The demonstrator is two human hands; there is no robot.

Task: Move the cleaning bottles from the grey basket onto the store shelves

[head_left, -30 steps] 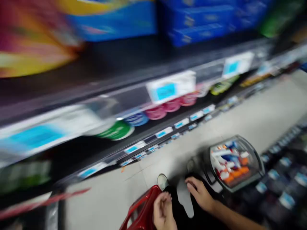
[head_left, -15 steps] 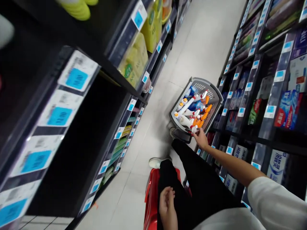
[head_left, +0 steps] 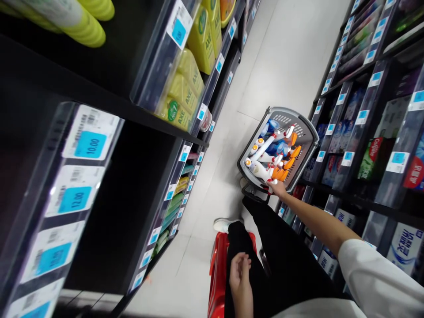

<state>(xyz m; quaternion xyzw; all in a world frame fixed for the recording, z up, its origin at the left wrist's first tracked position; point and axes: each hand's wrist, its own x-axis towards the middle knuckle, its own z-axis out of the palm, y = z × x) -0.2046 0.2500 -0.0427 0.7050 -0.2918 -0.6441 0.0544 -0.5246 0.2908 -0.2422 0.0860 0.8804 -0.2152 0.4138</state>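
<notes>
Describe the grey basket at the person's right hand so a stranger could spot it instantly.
Down the pale tiled aisle between black shelves, find the grey basket at the person's right hand. It holds white bottles with orange parts, unlike the red basket beside the left hand.

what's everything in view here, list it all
grey basket: one, grey with a black handle, above the pale floor, ahead of the person
white and orange items: several, white and orange, in the grey basket
blue items: several, blue, in the grey basket
red basket: one, red, below the left hand
AXE packs: several, yellow-green, on the left shelves
yellow rolls: count unclear, yellow-green, top left shelf
price labels: many, white and blue, along the shelf edges
Colgate box: one, red and green, right shelves
white box: one, white with blue lettering, lower right shelf
black shelves: two runs, black, either side of the aisle
tiled floor: one, pale, between the shelves
left hand: one, above the red basket
right hand: one, at the near rim of the grey basket
sleeve: one, white, on the right arm
trousers: one pair, black, below the hands
shoes: two, white, on the floor
</notes>
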